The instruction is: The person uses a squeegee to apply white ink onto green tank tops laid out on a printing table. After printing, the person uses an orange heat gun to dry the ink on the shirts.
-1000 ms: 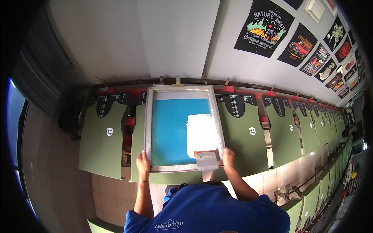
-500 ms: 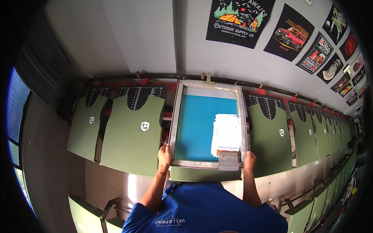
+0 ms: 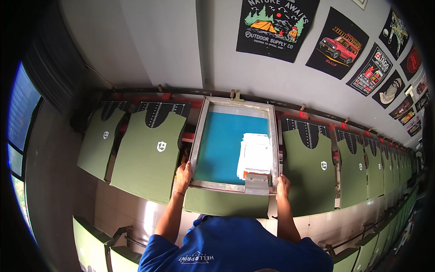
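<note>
A silk-screen frame with a silver metal rim and blue mesh is between my hands. My left hand is closed on its left side near the front corner, and my right hand grips the right side near the other front corner. White ink covers the right part of the mesh. A squeegee with a pale holder and an orange blade edge rests at the near right, across the frame's front rim. Below the frame, part of a green fabric piece shows; the rest is hidden.
Green shirt panels with white shield prints lie on boards in a row to both sides. A dark rail with a metal clamp runs behind. Another row of boards stands nearer me. Printed black posters hang on the wall.
More of the green fabric shows past the frame's near edge. Both hands stay on the frame and have shifted with it. The whole view has shifted slightly.
</note>
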Tool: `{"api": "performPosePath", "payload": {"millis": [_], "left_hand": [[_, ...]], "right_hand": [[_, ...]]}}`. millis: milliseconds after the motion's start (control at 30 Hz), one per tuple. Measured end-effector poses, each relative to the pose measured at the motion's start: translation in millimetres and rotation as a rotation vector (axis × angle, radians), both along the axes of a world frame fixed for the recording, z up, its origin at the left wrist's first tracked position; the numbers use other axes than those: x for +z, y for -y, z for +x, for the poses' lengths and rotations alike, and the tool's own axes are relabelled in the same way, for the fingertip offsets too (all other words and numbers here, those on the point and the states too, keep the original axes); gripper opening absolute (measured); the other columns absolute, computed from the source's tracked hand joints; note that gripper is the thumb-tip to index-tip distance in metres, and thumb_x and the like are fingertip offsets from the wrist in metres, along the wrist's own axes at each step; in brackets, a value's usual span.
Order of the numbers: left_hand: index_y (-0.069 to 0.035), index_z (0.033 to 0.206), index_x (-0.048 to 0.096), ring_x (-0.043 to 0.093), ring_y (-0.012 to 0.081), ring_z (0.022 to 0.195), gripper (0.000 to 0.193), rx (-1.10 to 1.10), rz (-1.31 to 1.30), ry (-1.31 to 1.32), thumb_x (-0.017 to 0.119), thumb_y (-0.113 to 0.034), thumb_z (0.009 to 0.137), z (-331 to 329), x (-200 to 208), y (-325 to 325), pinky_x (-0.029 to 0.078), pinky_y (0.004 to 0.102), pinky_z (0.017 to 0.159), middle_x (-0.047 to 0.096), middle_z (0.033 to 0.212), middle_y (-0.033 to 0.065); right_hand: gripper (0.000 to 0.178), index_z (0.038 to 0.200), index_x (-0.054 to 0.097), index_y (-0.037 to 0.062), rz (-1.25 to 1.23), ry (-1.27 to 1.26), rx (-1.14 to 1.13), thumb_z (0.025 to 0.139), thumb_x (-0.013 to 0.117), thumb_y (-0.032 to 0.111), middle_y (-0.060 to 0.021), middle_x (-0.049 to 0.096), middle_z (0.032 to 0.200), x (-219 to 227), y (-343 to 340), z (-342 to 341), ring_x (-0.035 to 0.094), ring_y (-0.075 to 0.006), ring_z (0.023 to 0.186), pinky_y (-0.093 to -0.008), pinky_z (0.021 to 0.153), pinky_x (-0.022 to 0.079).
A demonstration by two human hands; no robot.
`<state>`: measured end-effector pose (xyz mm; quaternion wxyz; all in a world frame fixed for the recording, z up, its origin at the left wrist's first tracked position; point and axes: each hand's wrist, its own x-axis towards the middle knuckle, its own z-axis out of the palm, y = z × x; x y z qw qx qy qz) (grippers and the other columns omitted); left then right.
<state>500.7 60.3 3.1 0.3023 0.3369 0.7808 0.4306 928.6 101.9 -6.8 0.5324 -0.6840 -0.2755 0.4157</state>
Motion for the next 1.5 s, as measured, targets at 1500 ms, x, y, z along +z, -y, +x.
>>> {"api": "performPosePath", "payload": {"millis": [1500], "left_hand": [[0.003, 0.106, 0.064, 0.051, 0.0160, 0.075, 0.044, 0.096, 0.147, 0.078, 0.049, -0.037, 0.100, -2.3, -49.3, 3.8, 0.043, 0.0294, 0.071, 0.061, 0.087, 0.0087]], "right_hand": [[0.031, 0.095, 0.071, -0.0014, 0.111, 0.534, -0.050, 0.090, 0.051, 0.022, -0.0200, 0.069, 0.085, -46.4, 5.7, -17.1, 0.066, -0.0315, 0.079, -0.0365, 0.076, 0.048]]}}
